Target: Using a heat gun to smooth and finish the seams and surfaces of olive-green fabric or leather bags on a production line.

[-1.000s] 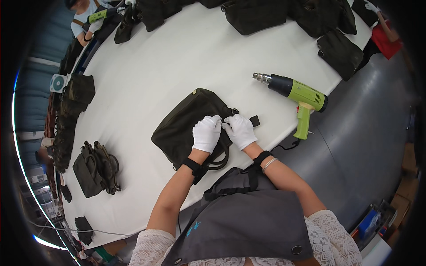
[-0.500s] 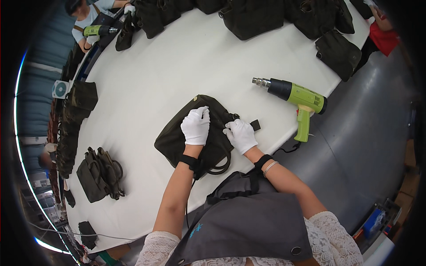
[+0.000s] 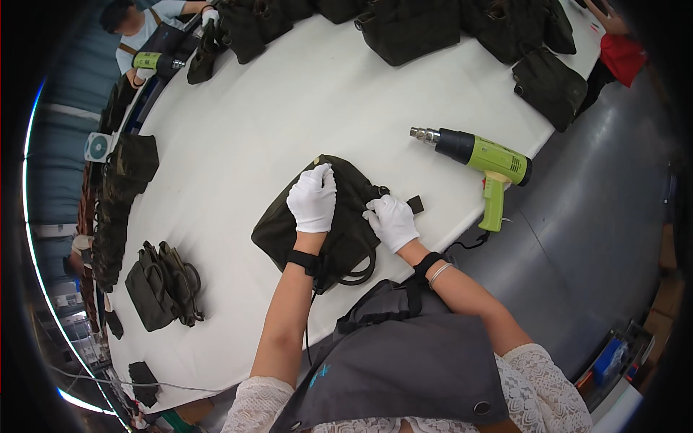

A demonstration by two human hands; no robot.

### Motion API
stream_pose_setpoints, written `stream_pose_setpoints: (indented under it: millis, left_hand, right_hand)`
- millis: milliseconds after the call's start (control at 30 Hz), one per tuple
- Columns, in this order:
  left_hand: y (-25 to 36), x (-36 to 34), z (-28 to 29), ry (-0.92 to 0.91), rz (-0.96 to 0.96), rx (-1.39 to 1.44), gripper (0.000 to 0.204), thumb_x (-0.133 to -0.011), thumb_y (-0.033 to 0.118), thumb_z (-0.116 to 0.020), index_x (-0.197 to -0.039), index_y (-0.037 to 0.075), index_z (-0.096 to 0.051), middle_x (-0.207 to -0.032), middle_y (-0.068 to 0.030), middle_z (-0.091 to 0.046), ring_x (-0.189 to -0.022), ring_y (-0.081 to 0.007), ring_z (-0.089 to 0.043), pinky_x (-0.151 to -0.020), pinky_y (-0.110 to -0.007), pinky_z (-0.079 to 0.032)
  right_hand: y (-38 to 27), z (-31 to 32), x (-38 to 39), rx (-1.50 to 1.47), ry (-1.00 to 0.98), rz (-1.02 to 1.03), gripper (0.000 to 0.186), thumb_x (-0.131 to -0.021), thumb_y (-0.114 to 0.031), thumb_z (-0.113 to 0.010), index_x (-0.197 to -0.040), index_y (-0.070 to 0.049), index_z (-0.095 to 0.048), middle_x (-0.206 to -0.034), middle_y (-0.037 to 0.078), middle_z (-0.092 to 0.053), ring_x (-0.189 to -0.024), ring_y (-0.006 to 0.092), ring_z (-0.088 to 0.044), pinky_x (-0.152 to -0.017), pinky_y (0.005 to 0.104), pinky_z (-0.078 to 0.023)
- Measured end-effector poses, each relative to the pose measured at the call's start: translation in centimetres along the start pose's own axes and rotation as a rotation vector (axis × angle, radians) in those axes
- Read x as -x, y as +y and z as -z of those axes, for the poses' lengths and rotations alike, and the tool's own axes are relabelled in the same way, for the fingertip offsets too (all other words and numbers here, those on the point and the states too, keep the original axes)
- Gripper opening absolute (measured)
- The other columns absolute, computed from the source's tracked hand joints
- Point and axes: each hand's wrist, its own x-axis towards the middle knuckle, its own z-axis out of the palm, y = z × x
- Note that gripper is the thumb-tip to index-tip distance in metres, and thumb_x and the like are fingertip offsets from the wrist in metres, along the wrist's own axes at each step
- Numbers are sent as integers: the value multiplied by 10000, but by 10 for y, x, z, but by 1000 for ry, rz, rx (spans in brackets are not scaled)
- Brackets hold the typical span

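A dark olive handbag (image 3: pixel 278 220) lies on the white table right in front of me, its loop handle toward me. My left hand (image 3: pixel 313 200), in a white glove, rests over the upper part of the bag with its fingers pinched together; whatever is between them is too small to make out. My right hand (image 3: pixel 393 222), gloved too, pinches the right edge of the bag beside a metal ring. Just past those fingers a small dark tab (image 3: pixel 416 205) sticks out. To the right a green and black heat gun (image 3: pixel 498 160) lies near the table edge, touched by neither hand.
Another dark bag (image 3: pixel 160 285) lies to the left on the white table (image 3: pixel 238 130). Several more dark bags (image 3: pixel 411 29) line the far side. A co-worker (image 3: pixel 148 32) at the far left holds a second heat gun (image 3: pixel 155 62). Someone in red (image 3: pixel 622 58) is at the far right.
My left hand has shifted slightly up and left over the bag. My right hand stays in place. The far-left co-worker's heat gun has moved slightly left and down.
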Motion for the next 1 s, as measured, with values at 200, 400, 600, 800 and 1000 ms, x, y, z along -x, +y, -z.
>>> stream_pose_setpoints:
  millis: [200,400,600,800,1000]
  left_hand:
    - [-3,23,-2,-138,39,-37,124,-758,163,-716,-875,176,-675,-747,-19,-645,-623,-234,-618,-559,-332,-494]
    - [-2,9,-1,16,0,7,114,-774,171,-704,-884,177,-676,-752,-12,-648,-616,-226,-619,-548,-326,-491]
    - [1,19,-5,-248,14,-1,112,-793,201,-685,-895,157,-672,-772,-27,-657,-630,-242,-635,-556,-362,-503]
    - [15,29,3,-431,278,178,132,-799,211,-668,-894,130,-711,-850,-87,-677,-759,-268,-652,-673,-347,-522]
    - [29,48,8,-522,194,157,119,-807,222,-643,-856,136,-710,-840,-88,-675,-762,-278,-649,-665,-368,-521]
  right_hand:
    - [-1,1,-1,-16,5,3,181,-793,-267,-665,-843,-107,-598,-759,96,-565,-728,292,-596,-658,426,-454]
    - [1,2,1,-1,-14,-16,184,-785,-254,-683,-863,-100,-621,-766,85,-588,-741,287,-601,-671,416,-462]
    - [-1,2,0,-15,3,11,184,-787,-255,-681,-868,-101,-622,-747,85,-579,-729,290,-597,-663,418,-462]
    - [5,1,1,-49,-19,16,179,-814,-269,-653,-883,-108,-614,-774,101,-583,-744,295,-600,-670,419,-467]
    - [4,8,-1,-138,-97,-62,212,-813,-227,-642,-964,-87,-593,-774,97,-587,-759,298,-599,-670,422,-468]
